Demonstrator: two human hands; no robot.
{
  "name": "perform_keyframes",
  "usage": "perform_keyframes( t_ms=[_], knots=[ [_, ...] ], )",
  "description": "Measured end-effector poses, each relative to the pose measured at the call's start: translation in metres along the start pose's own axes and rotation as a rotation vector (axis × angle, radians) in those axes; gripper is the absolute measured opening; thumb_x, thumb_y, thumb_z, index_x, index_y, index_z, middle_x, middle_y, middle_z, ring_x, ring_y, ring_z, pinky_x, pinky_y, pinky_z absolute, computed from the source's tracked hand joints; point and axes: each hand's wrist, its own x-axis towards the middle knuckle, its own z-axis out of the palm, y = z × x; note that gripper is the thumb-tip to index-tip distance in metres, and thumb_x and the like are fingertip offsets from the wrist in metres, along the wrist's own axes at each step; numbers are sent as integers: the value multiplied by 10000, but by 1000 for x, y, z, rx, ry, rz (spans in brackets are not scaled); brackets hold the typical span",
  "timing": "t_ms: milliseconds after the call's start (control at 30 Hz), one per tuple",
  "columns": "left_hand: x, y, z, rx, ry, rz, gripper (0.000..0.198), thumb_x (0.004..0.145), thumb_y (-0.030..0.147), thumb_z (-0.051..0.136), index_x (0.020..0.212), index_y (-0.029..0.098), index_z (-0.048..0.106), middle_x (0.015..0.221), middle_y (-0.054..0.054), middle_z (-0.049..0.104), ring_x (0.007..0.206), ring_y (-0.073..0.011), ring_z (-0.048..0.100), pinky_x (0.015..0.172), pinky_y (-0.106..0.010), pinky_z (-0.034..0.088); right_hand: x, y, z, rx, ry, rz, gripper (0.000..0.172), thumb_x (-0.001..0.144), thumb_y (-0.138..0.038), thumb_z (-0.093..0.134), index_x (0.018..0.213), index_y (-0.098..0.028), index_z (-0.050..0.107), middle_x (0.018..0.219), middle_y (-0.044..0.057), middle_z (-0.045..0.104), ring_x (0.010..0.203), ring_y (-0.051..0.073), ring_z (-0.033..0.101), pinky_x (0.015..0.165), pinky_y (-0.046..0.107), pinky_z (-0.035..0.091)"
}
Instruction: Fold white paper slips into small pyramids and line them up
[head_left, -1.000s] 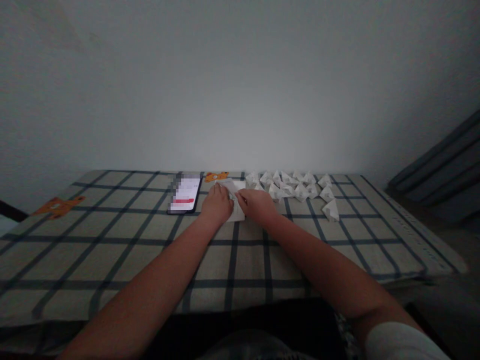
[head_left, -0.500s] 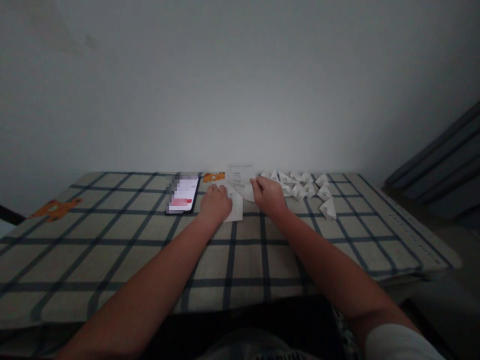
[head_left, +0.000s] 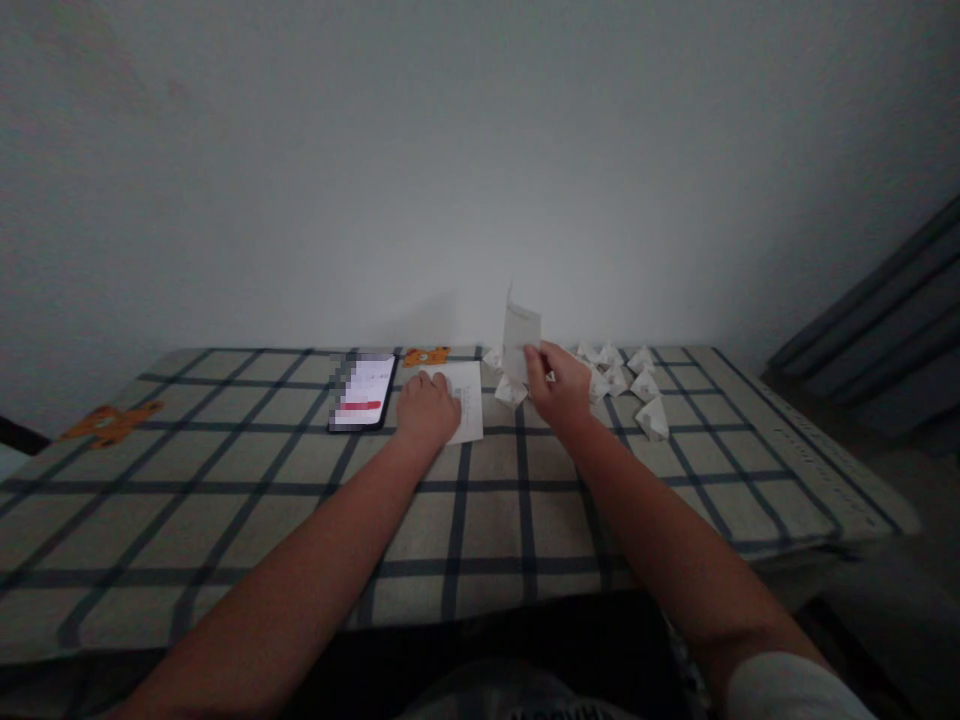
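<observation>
My left hand (head_left: 429, 408) lies on a printed sheet of paper (head_left: 470, 400), pressing it against the tablecloth with its fingers laid out on it. Part of that sheet is hidden under the hand. Between the thumb and fingers of my right hand (head_left: 559, 385) is a piece of paper (head_left: 520, 340), raised upright above the table and bent at its top. Behind and around the right hand stand several small folded white paper shapes (head_left: 616, 380), pointed like little pyramids; the hand covers some of them.
A phone (head_left: 365, 392) with a lit, partly blurred screen lies left of my left hand. The checked tablecloth (head_left: 300, 540) has orange animal prints. A pale wall (head_left: 480, 180) rises behind the table, and a grey curtain (head_left: 885, 310) hangs at the right.
My right hand has drawn its piece of paper up and right, away from the sheet under my left hand, and now holds it upright. My left hand has hardly moved.
</observation>
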Motion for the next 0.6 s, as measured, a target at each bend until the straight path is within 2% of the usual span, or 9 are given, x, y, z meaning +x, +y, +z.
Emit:
perform_keyframes(
  t_ms=[100,167,233,300,333,433,533,600],
  knots=[
    [-2,-4,-7,-290,80,87,423,872,335,422,1179,68,535,1146,-214,592,1133,-334,512,982,-463,368,-8,0,9,-25,-230,-165,337,958,-360,381,1020,-180,659,894,80,699,821,158,620,747,263,416],
    [-3,-6,-8,-670,94,197,469,930,408,332,1250,113,505,1231,-167,578,1181,-274,506,1029,-420,358,-12,-3,14,-33,-379,-202,343,961,-362,379,1105,-206,649,995,67,710,882,157,633,775,262,420],
    [-4,-5,-7,-1099,40,210,540,963,461,187,1254,140,509,1245,-139,588,1160,-230,542,1024,-395,389,-16,-8,18,-15,-451,-202,359,965,-368,367,1134,-216,645,1023,60,712,902,153,638,773,256,425],
    [-5,0,-7,-1341,19,171,593,952,529,172,1211,145,542,1234,-136,601,1148,-229,556,1024,-400,397,-17,-13,20,47,-465,-187,363,965,-371,365,1114,-216,657,1003,54,716,890,148,641,767,248,431],
    [-5,4,-8,-1390,9,167,571,939,554,236,1182,151,559,1224,-130,608,1151,-231,554,1026,-394,398,-17,-15,21,82,-453,-158,356,962,-369,373,1081,-211,670,991,55,718,879,143,640,774,244,433],
    [-4,18,-21,-1434,-2,182,433,849,504,542,1134,181,572,1175,-93,634,1116,-224,571,990,-357,426,-10,-16,20,166,-351,-39,322,944,-339,414,960,-181,695,897,61,718,793,133,631,738,231,434],
    [3,30,-36,-1478,-4,153,401,815,454,609,1107,182,569,1079,-70,670,997,-204,620,887,-326,486,2,-8,14,238,-292,45,301,922,-349,457,873,-170,694,774,39,697,691,118,606,659,215,417],
    [10,35,-40,-1514,-16,130,391,810,437,615,1094,171,566,1017,-65,688,923,-193,640,823,-314,511,7,0,10,254,-291,95,315,899,-400,495,789,-170,680,702,22,675,631,110,580,606,210,398]
  ],
)
